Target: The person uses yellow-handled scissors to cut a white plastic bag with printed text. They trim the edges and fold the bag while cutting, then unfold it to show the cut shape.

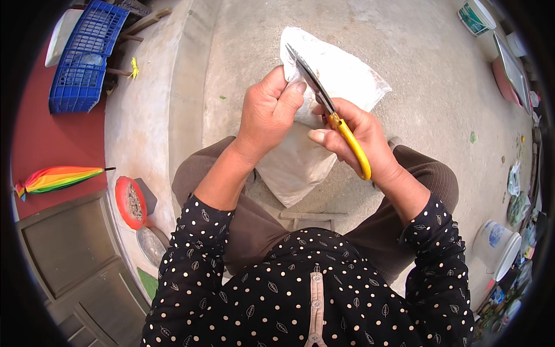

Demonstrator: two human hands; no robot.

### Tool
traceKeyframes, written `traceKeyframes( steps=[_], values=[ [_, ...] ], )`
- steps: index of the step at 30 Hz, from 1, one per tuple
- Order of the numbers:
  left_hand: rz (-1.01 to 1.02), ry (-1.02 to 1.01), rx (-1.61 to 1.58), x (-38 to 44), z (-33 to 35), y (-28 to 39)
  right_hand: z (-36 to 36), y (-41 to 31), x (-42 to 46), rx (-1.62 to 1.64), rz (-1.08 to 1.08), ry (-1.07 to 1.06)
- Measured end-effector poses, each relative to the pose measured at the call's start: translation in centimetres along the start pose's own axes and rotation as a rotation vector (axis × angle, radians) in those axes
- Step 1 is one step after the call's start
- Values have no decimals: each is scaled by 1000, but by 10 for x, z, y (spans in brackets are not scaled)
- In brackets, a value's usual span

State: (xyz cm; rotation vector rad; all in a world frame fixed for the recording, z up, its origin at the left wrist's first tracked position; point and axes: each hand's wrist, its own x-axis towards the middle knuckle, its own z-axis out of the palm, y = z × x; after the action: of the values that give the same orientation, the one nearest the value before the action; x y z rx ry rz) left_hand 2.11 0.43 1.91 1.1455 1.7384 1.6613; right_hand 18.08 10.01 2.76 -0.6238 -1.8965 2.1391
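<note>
A white woven-looking sack [342, 69] lies on the concrete floor between my feet, its lower corner pointing towards me. My left hand [271, 108] pinches a raised fold at the sack's left edge between thumb and fingers. In my right hand [362, 134] is a pair of scissors [318, 89] with dark metal blades and yellow handles. The blades point up and left and lie over the sack, just right of my left fingertips. Whether the sack material sits between the blades is hard to tell. My right fingers are partly hidden behind the handle.
A low wooden stool [314, 215] shows between my legs. Along the left step are a blue plastic crate [82, 56], a rainbow umbrella [65, 178], a red basin [130, 203] and a metal bowl [151, 247]. Rightward stand a white lidded bucket [494, 249] and a pink basin [505, 80].
</note>
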Motion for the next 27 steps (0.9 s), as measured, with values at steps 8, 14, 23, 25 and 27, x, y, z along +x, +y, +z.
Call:
traceKeyframes(
  steps=[8,14,23,25,27],
  values=[
    [-84,-302,260,-21,12,-13,-47,-23,12,374,-203,273],
    [-282,-31,-163,11,-13,-14,-42,-20,-1,-184,-92,249],
    [-338,94,-560,19,-44,-8,-33,0,-8,-203,81,-115],
    [-326,79,-593,20,-53,-8,-33,3,-9,-275,77,-151],
    [-314,55,-611,22,-58,-8,-33,4,-11,-301,105,-201]
  ],
)
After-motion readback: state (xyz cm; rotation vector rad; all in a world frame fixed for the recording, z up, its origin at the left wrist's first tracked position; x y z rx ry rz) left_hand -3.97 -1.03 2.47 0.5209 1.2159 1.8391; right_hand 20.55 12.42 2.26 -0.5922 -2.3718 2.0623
